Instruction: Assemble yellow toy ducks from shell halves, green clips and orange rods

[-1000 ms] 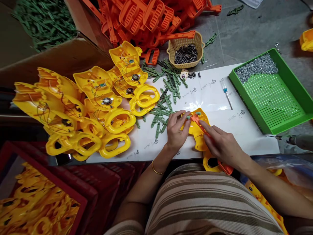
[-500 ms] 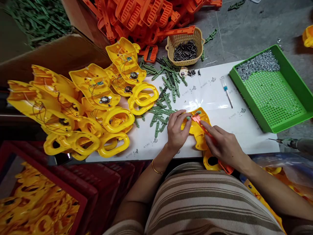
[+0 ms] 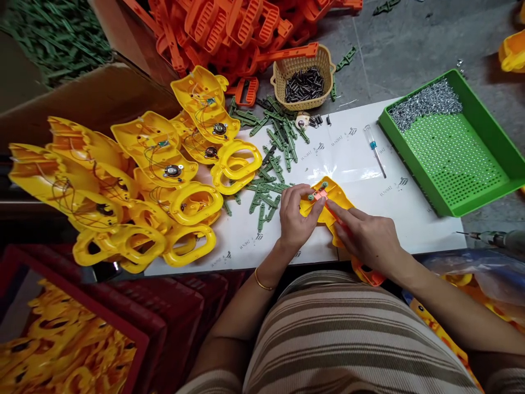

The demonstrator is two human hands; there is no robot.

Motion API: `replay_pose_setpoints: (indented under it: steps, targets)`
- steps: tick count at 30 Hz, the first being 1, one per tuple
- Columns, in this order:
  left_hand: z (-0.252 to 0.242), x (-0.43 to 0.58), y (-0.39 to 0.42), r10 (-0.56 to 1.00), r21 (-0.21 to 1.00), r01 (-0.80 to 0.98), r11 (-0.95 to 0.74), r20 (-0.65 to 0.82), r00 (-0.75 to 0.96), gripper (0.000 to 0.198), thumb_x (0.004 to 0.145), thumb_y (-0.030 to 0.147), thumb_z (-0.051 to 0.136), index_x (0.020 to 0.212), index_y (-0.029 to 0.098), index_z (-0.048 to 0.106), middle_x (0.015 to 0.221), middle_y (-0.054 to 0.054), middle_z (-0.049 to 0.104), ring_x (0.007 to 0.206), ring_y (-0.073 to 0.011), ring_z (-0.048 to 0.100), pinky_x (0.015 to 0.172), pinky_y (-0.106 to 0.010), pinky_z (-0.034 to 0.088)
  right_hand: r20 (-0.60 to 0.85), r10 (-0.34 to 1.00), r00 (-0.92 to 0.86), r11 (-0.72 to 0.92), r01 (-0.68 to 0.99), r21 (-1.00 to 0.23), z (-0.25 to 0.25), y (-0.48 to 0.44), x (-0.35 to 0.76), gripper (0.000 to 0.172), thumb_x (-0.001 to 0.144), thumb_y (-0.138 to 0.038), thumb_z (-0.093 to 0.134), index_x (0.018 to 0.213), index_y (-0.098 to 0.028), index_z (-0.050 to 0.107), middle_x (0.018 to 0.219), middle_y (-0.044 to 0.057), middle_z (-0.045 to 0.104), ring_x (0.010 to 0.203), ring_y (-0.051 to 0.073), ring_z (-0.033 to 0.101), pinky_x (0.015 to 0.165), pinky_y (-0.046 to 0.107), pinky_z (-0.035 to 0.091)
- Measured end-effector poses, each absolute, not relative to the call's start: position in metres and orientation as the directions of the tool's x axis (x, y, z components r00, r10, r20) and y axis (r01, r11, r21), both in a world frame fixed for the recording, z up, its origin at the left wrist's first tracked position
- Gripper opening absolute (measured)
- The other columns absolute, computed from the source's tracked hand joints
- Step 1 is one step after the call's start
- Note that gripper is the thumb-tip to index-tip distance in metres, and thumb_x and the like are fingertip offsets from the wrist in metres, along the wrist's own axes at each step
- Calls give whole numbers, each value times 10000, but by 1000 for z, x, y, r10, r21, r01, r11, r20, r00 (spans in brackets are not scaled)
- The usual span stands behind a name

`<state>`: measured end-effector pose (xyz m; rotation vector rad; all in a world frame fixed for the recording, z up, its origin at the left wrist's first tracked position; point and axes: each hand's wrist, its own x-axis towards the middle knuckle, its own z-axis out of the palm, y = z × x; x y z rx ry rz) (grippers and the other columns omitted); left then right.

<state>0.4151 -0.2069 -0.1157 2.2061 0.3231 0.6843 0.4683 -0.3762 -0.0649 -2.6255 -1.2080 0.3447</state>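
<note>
A yellow plastic shell half lies open side up at the table's front edge. My left hand is closed on its left side, with the thumb against the tip of an orange plastic handle. My right hand grips that handle along its length, and its index finger presses near the tip. The handle's looped end sticks out below my right palm, past the table edge. Beside the orange tip sits a green plastic part with rounded ends, partly hidden. My fingers cover some of the shell.
Yellow shell halves with wires and speakers are stacked at left. Loose green parts lie beside them. Behind are a basket of dark springs and orange handles. A screwdriver, a green screw tray and a power driver are at right.
The orange handle's tip has slid left and lies between the green part's rounded ends. My left thumb has come against it. The shell has turned slightly, and the view has shifted a little.
</note>
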Motion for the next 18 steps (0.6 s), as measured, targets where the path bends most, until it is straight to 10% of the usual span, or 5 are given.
replay_pose_setpoints:
  steps: [8, 18]
  targets:
    - [-120, 419, -209, 486, 809, 53, -586, 298, 821, 268, 881, 343, 652, 1080, 197, 550, 1052, -70, 632, 1030, -197, 605, 932, -368, 508, 77, 779, 623, -518, 707, -482, -66, -404, 463, 266, 973, -300, 513, 1148, -129, 616, 992, 104, 695, 841, 218, 631, 666, 316, 484]
    - [-110, 428, -202, 380, 858, 26, -513, 200, 903, 260, 897, 280, 631, 1140, 192, 609, 1111, -63, 688, 1057, -175, 647, 950, -326, 521, 213, 741, 637, -459, 712, -532, -91, -413, 461, 234, 925, -314, 594, 1007, -111, 677, 834, 99, 629, 777, 218, 554, 655, 323, 492]
